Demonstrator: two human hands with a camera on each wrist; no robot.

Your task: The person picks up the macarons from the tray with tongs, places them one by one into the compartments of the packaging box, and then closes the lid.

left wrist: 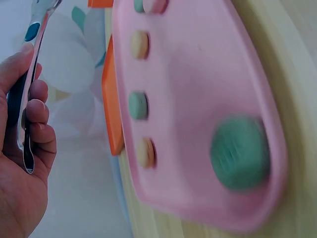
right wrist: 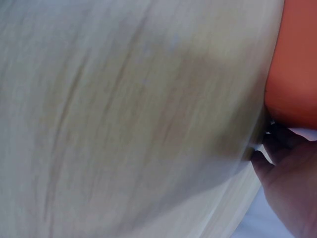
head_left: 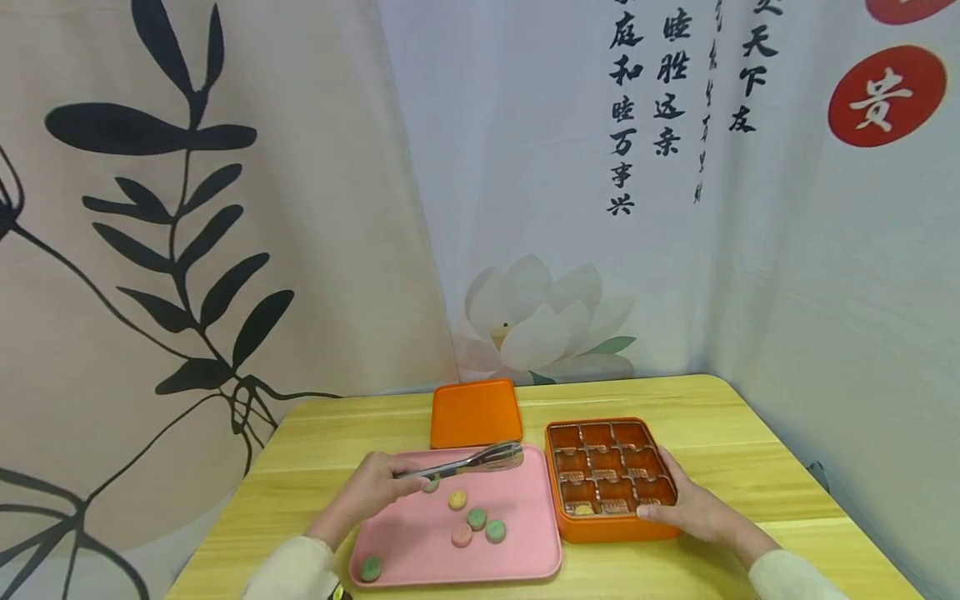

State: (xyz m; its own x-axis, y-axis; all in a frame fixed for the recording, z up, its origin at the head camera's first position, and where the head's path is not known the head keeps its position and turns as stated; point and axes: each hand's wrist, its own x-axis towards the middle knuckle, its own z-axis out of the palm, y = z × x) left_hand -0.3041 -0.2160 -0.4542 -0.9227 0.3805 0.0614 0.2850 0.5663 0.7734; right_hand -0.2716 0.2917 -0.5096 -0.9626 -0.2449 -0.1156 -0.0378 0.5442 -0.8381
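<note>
My left hand (head_left: 378, 483) grips a pair of metal tongs (left wrist: 25, 104), fingers wrapped round the handle. The tongs' head points right over the back of a pink tray (head_left: 420, 567); no macaron shows in it. Several macarons lie on the tray, among them a green macaron (left wrist: 240, 152) at the near left corner, a yellow macaron (head_left: 457, 499) and a pink macaron (head_left: 462, 535). Right of the tray stands an orange box (head_left: 600, 530) with a clear divided insert. A yellow macaron (head_left: 583, 509) sits in its front left compartment. My right hand (head_left: 697, 508) holds the box's right side, thumb on the front rim.
An orange lid (head_left: 476, 414) lies behind the tray, close to its back edge. All stands on a wood-grain table (head_left: 720, 417), with a printed curtain (head_left: 360, 208) behind it and on the right side.
</note>
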